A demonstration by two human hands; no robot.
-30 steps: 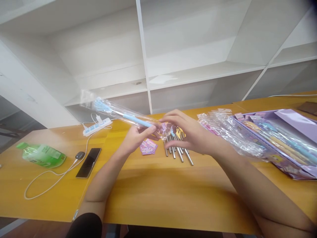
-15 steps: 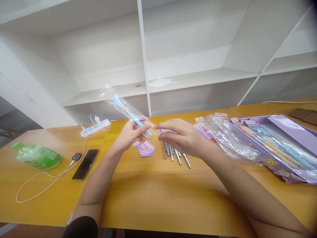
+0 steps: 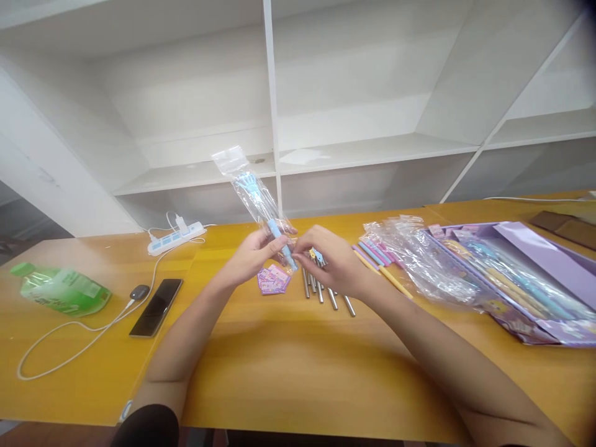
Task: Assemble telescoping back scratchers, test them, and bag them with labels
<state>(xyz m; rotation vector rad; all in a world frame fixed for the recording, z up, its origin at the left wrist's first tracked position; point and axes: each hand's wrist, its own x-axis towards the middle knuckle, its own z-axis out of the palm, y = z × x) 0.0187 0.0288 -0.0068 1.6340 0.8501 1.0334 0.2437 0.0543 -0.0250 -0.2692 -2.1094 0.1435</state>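
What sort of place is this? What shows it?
Probably a small workroom or office, though the wider room is out of view: a wooden table against white shelving, a power strip and a pile of clear plastic bags.

Head view: taken from above the near side of the table (image 3: 298,360), aimed forward and tilted downward. The left hand (image 3: 250,257) and right hand (image 3: 334,261) are framed at close range, near the middle; the white shelving (image 3: 354,81) is faced beyond them, farther off, and is spread across the upper half
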